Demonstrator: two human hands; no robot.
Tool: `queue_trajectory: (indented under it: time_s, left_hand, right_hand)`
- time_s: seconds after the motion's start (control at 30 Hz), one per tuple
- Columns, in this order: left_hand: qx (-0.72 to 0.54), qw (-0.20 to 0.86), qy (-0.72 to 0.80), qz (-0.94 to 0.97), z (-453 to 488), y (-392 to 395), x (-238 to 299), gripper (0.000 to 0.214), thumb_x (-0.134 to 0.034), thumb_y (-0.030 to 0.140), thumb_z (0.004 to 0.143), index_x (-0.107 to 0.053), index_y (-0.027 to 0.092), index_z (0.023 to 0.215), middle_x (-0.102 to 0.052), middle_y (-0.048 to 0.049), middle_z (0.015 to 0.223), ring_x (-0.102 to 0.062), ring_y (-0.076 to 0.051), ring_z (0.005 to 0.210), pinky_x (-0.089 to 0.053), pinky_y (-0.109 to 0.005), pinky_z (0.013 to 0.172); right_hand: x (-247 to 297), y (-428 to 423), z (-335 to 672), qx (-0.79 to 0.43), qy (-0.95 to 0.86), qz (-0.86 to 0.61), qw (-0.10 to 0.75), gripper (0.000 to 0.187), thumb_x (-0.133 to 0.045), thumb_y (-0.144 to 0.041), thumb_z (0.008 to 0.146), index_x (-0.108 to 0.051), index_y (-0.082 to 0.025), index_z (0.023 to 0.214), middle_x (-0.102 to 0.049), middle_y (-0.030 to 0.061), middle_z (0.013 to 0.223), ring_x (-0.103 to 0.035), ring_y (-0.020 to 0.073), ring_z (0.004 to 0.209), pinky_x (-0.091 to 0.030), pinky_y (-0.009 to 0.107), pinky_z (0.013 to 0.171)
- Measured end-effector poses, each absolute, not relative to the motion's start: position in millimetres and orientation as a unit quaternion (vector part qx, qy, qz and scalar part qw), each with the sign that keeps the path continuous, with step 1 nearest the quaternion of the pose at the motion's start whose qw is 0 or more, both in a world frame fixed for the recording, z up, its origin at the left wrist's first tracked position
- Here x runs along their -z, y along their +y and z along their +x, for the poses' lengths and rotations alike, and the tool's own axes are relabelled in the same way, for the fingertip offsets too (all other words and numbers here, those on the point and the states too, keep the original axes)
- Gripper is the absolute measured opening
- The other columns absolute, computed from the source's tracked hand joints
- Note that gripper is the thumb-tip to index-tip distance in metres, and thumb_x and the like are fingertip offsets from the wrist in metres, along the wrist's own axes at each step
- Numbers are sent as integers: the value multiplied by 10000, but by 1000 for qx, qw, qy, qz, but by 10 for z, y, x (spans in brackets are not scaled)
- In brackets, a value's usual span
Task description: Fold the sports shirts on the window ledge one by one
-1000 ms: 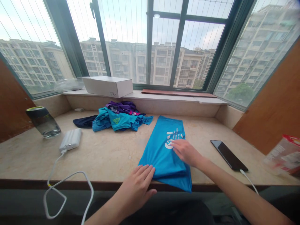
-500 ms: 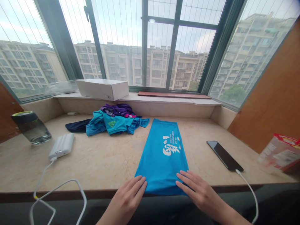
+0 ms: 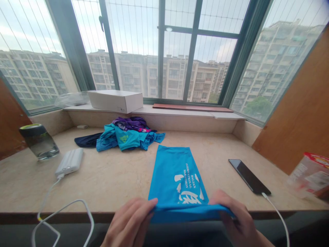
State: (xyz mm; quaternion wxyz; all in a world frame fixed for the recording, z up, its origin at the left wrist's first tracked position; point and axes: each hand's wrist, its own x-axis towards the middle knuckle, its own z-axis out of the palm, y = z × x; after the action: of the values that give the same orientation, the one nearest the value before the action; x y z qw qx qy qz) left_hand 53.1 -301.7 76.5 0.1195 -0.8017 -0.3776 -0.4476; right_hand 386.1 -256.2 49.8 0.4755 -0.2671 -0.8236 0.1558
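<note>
A blue tube of stretchy cloth (image 3: 171,171) with white lettering and brush-like marks lies flat, its near part hanging past the counter's front edge. My left hand (image 3: 131,221) pinches the near left corner, thumb side toward the cloth. At the near right corner my right hand (image 3: 232,214) grips the fabric, fingers curled around and partly under it. Between both hands the near end is lifted and pulled taut in a fold. Behind it to the left is a heap of crumpled clothes (image 3: 128,137) in teal, purple and dark blue.
On the left stand a water bottle (image 3: 39,142) and a white power bank (image 3: 69,161) with a looping cable (image 3: 66,204). To the right are a phone (image 3: 249,176) on a charging cable and a clear, red-topped package (image 3: 309,175). A white box (image 3: 115,100) sits on the sill.
Both hands have gone from resting flat on the cloth to gripping its near corners. The blue cloth has slid toward me, and its near end is raised.
</note>
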Motion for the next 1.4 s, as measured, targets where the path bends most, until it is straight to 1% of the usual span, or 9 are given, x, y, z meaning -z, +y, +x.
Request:
queue_trajectory:
  time_s: [0.17,0.27,0.33,0.6,0.8,0.93,1.07,1.27,1.4]
  left_hand:
    - [460,15,-475,-750,649,-2037,-879,225,-517,304,1002,-698,208,1094,-785,-39,977,-749,-191,851,-569,-245,772]
    - [413,-64,-543,-729,618,-1260,-798,264,-514,368,980,-721,205,1002,-784,-36,911,-741,-217,835,-551,-279,767]
    - [382,-95,-577,-716,572,-845,-679,240,-530,331,947,-719,190,990,-781,-54,928,-732,-237,880,-538,-303,802]
    - [385,-123,-560,-723,463,-390,-198,266,-670,167,751,-707,173,1014,-756,-6,772,-699,-187,681,-535,-267,674]
    - [441,-89,-559,-697,485,-31,-287,225,-527,285,919,-688,167,1024,-744,-74,960,-704,-229,866,-557,-346,811]
    - [425,-50,-523,-737,547,37,-207,265,-516,244,926,-675,163,1122,-694,-128,1176,-639,-270,1128,-500,-428,1008]
    - [262,-11,-405,-876,564,-154,-31,377,-525,284,955,-624,201,1309,-591,-120,1422,-530,-282,1328,-389,-471,1148]
    - [156,-18,-430,-889,560,-233,14,402,-448,350,1013,-611,216,1355,-583,-109,1444,-554,-278,1322,-407,-469,1139]
    - [191,15,-448,-873,593,-233,-84,339,-499,290,989,-665,188,1266,-619,-142,1392,-543,-304,1331,-396,-505,1143]
  right_hand:
    - [-580,-1861,3666,-228,-727,-451,465,316,-475,-402,989,-709,-196,1041,-703,23,772,-632,184,632,-506,264,557]
    - [-594,-1186,3498,-229,-712,-470,469,370,-493,-441,960,-724,-173,1069,-730,49,863,-662,213,770,-534,300,706]
    - [-542,-789,3403,-260,-709,-489,437,360,-564,-443,911,-720,-184,1107,-743,75,965,-670,237,922,-535,335,832]
    - [-52,-275,3388,-285,-720,-515,369,509,-710,-376,793,-655,-191,1264,-721,126,1128,-685,266,1009,-543,412,904]
    - [18,-165,3403,-202,-728,-502,422,401,-561,-336,893,-641,-203,1263,-691,109,1246,-653,259,1127,-498,425,1007]
    - [-3,-135,3382,-95,-734,-572,354,408,-554,-279,894,-643,-160,1274,-624,169,1326,-575,298,1248,-437,480,1074]
    - [-78,-345,3314,-23,-780,-562,274,405,-509,-354,962,-649,-186,1302,-542,170,1440,-512,327,1321,-397,515,1103]
    - [14,-592,3140,-48,-860,-486,150,540,-467,-485,1002,-544,-182,1443,-502,155,1506,-468,327,1384,-361,506,1155]
    - [44,-403,3063,-28,-844,-503,185,470,-501,-396,1001,-576,-184,1414,-456,155,1539,-431,342,1412,-322,536,1176]
